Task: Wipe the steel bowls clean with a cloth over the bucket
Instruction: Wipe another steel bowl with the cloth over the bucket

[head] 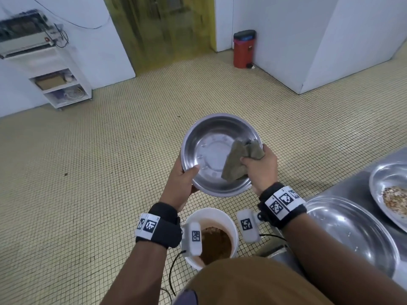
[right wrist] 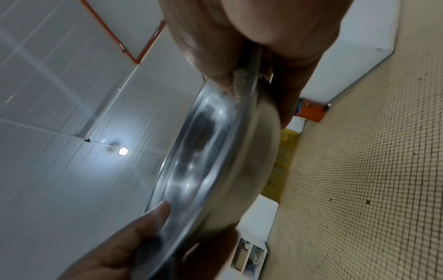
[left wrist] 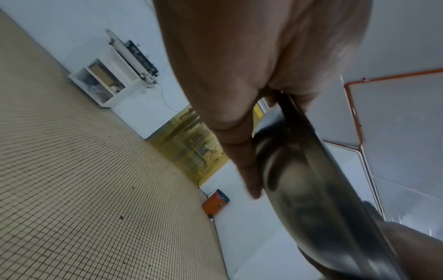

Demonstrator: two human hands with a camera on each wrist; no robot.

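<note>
A red bin point(head: 244, 49) stands at the upper middle of the frame, and two more steel dishes point(head: 352, 230) lie at the lower right. At centre, above the white bucket point(head: 211, 234), my left hand point(head: 179, 186) grips the steel bowl point(head: 211, 150) by its left rim, thumb inside, while my right hand point(head: 261, 168) clenches the cloth point(head: 239, 160) against the bowl's right inner wall.

The round steel bowl point(head: 211, 150) was tilted with its shiny, clean-looking inside toward the head camera, above and beyond the bucket point(head: 211, 213). A crumpled olive-grey cloth point(head: 239, 160) lay against its right inner wall and rim. The white bucket stood on the floor, holding brown waste.
</note>
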